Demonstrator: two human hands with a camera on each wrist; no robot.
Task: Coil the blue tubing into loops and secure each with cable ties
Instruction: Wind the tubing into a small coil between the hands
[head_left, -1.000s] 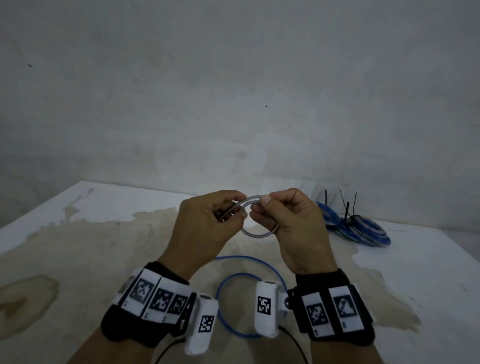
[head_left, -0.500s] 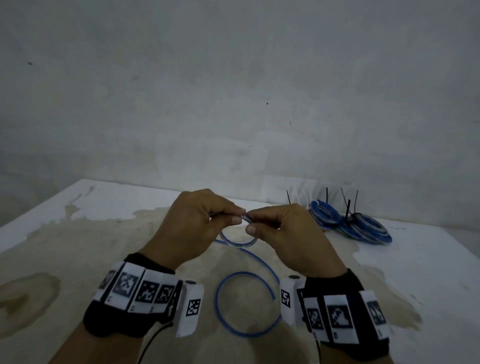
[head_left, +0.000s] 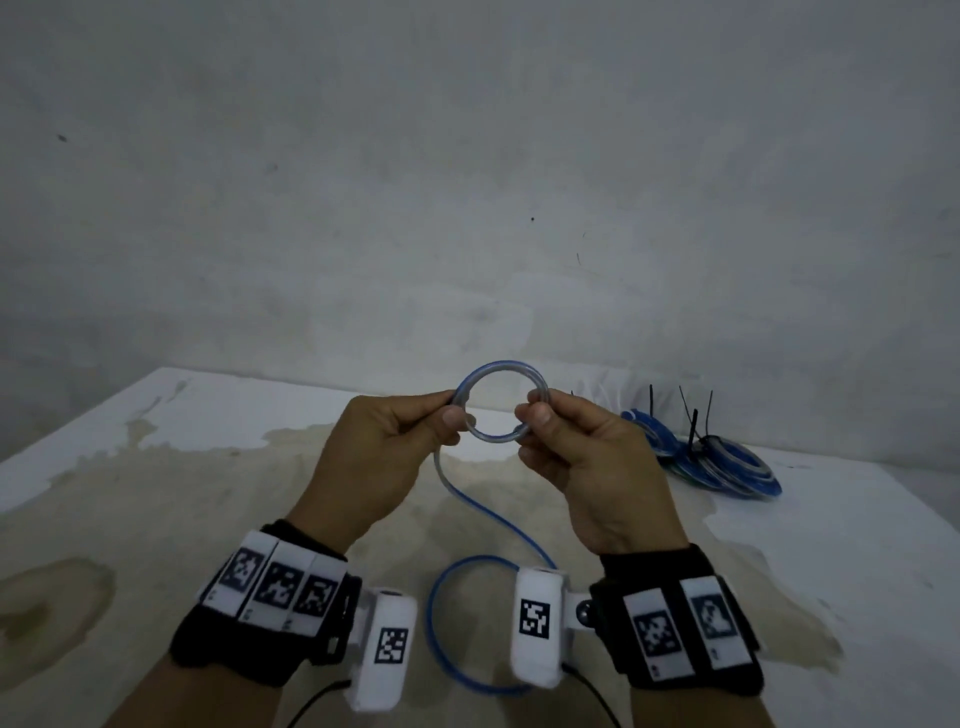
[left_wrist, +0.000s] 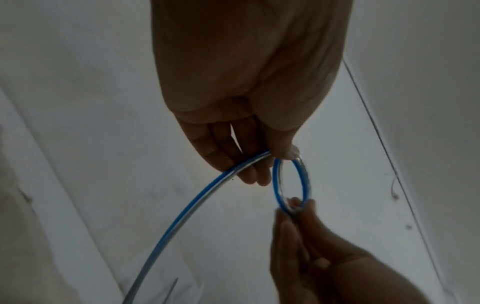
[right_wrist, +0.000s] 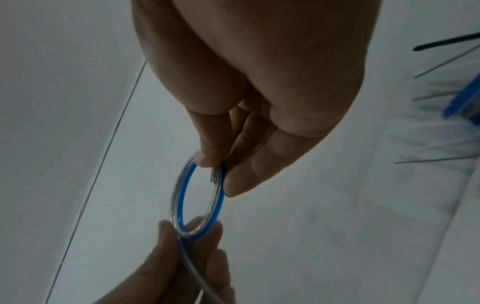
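Note:
A small upright loop of blue tubing (head_left: 500, 370) is held in the air between both hands above the table. My left hand (head_left: 451, 415) pinches its left side with thumb and fingers, and my right hand (head_left: 530, 415) pinches its right side. The free length of tubing (head_left: 480, 506) hangs from the left hand down to the table and curls into a wider ring (head_left: 434, 613) between my wrists. The left wrist view shows the loop (left_wrist: 292, 185) edge-on and the tail (left_wrist: 197, 197) running out under the fingers. The loop (right_wrist: 198, 197) also shows in the right wrist view.
A pile of finished blue coils (head_left: 727, 462) with black cable ties (head_left: 693, 426) sticking up lies at the back right of the stained white table (head_left: 156, 493). A grey wall rises directly behind the table. White tie ends (head_left: 592, 395) lie beside the pile.
Both hands have risen and turned the small loop from lying flat and low to standing upright, facing me. The tail now hangs down from the left hand.

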